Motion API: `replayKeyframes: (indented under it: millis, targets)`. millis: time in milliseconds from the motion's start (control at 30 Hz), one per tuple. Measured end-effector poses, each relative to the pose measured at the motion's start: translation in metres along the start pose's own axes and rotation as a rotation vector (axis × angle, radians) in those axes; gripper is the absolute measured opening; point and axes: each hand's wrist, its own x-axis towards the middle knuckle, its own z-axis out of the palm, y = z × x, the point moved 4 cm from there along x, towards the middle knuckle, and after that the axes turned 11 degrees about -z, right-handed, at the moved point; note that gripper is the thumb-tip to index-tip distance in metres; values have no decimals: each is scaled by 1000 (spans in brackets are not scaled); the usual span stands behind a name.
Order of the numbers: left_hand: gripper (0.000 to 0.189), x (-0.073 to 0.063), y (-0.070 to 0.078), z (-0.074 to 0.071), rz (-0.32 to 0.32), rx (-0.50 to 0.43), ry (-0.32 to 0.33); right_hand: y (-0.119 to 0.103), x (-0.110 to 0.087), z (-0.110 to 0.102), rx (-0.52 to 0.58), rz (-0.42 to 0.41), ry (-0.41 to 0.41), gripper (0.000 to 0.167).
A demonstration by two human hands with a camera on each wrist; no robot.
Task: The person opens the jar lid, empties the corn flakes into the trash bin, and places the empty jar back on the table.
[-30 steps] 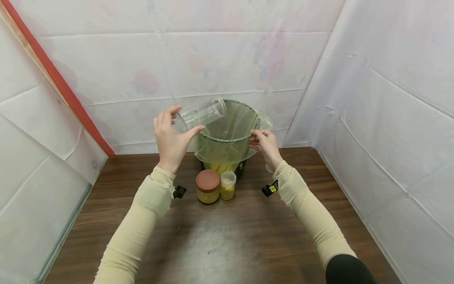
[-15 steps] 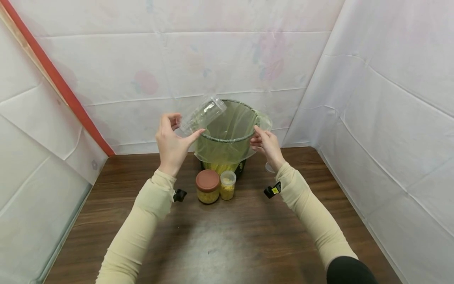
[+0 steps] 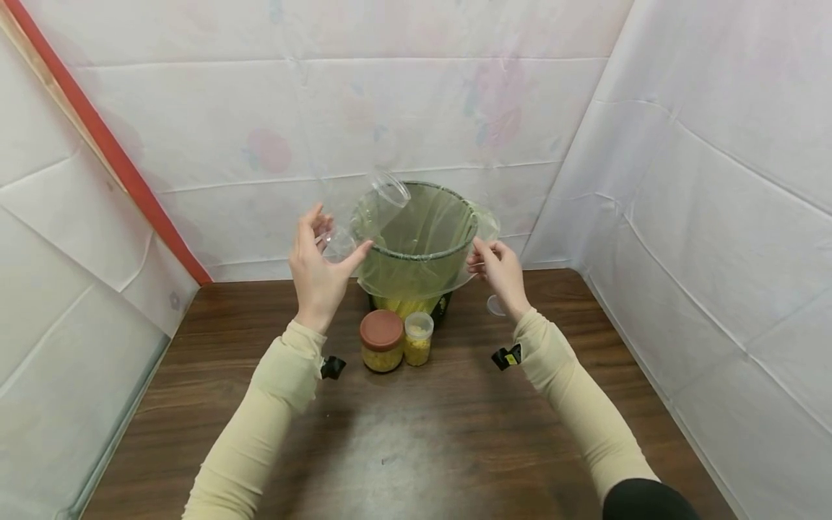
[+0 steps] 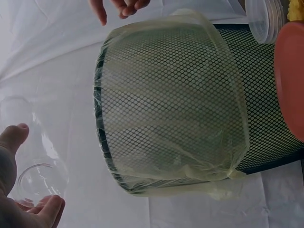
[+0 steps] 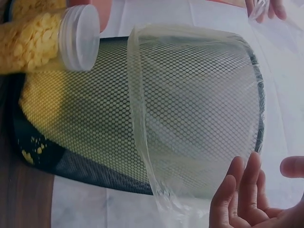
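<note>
My left hand [image 3: 318, 271] holds a clear plastic jar [image 3: 392, 189] near its base, thumb on one side and fingers on the other. The jar is tilted, its mouth over the left rim of a mesh waste bin [image 5: 95, 109] lined with a pale yellow-green bag [image 3: 416, 278]. Near the bin's right rim is my right hand [image 3: 499, 271]; in the right wrist view its fingers [image 5: 249, 185] and thumb stand apart with nothing between them. Whether its fingertips touch the bag, I cannot tell.
In front of the bin stand a jar with a reddish-brown lid [image 3: 381, 331] and a small clear-lidded jar of yellow pieces [image 3: 417, 343]. A clear round lid [image 3: 496, 305] lies to the bin's right on the wooden table [image 3: 403, 448]. White cloth walls [image 3: 260, 108] surround the table.
The clear jar has tipped round in my left hand, which has shifted slightly right. My right hand has moved a little right, its fingers drawing away from the bin's rim.
</note>
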Motion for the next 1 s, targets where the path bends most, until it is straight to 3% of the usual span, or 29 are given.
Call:
replayKeyframes:
  millis: [267,567,1000]
  targets:
    - [72,-4,-3,-1,5,-42,14,-1,-7,-6,-175,-149,1,49]
    - [64,-6,-12,-4,-66,-107,-3,3,-16,-12,-457,-279,14,39]
    - [74,-10,-25,-8,-59,-99,12,21,-23,-15,-637,-337,7,43]
